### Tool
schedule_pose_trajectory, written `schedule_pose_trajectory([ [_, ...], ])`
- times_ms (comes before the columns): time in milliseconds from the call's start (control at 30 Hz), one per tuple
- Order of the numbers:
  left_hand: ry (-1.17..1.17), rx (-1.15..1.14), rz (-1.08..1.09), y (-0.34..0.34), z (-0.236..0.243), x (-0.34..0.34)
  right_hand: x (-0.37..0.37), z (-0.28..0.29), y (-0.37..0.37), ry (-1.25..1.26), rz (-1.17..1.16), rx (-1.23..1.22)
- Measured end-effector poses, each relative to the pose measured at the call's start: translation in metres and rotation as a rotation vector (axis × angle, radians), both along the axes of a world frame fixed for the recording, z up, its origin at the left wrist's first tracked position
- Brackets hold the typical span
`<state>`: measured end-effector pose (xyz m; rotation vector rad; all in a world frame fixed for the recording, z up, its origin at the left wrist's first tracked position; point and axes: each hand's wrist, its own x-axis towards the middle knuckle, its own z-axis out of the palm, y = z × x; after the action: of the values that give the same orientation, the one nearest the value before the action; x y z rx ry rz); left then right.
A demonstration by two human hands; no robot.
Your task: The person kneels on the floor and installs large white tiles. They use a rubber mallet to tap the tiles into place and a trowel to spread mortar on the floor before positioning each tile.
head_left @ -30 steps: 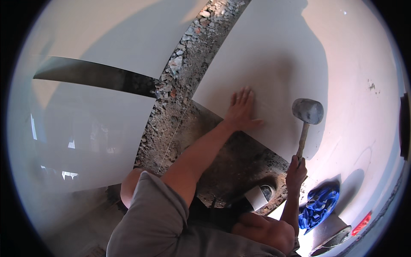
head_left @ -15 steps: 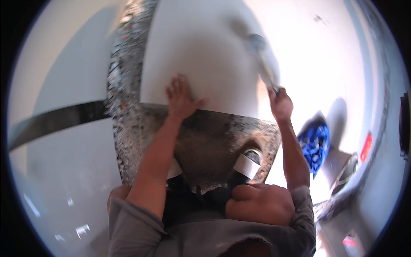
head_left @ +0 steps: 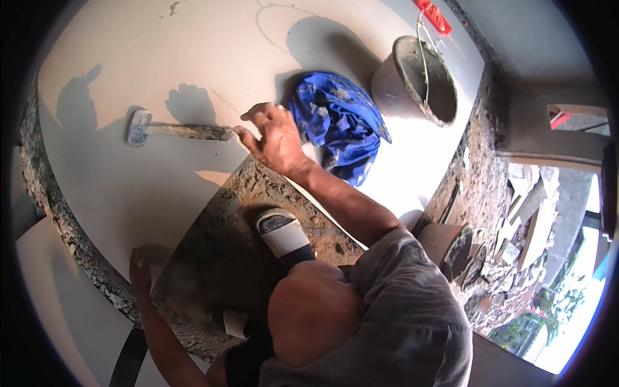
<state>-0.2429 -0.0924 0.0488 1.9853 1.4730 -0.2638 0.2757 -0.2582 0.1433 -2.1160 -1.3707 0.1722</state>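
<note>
A mallet [head_left: 177, 131] with a pale, worn head and wooden handle lies on a large light floor tile [head_left: 148, 187]. My right hand [head_left: 278, 138] is just past the handle's end, fingers apart and holding nothing. It hovers beside a crumpled blue cloth or bag [head_left: 338, 116], smeared with grey; I cannot tell whether the fingertips touch it. My left hand [head_left: 140, 271] rests at the tile's near left edge, in shadow, fingers stretched out and nothing seen in them. Between my feet and the tile is rough mortar bedding [head_left: 258, 187].
A dirty bucket [head_left: 387, 87] with a wire handle stands beyond the blue cloth, near a red object [head_left: 434, 16]. More buckets [head_left: 445, 248] stand at my right, beside rubble and broken slabs [head_left: 525, 219]. A rough gap [head_left: 77, 242] runs along the tile's left side.
My view has turned to the right. The mallet that my right hand held up now lies on the tile, and that hand has let go and opened beside the blue cloth.
</note>
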Motion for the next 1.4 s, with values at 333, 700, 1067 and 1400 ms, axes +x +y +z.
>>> schedule_pose_trajectory([
  [333, -0.072, 0.165, -0.038, 0.161, 0.028, -0.11, 0.066, 0.13, -0.457, -0.306, -1.141, -0.79],
  [700, -0.133, 0.361, 0.169, 0.124, -0.007, -0.077, -0.041, 0.126, -0.603, 0.659, -1.314, -1.056],
  [1067, -0.44, 0.451, 0.532, 0.072, 0.05, -0.08, -0.255, 0.083, -0.361, 0.233, -0.027, -1.094],
  [1400, -0.545, 0.439, 0.834, -0.074, 0.032, -0.166, -0.147, 0.159, -0.332, -0.256, 0.413, -1.297],
])
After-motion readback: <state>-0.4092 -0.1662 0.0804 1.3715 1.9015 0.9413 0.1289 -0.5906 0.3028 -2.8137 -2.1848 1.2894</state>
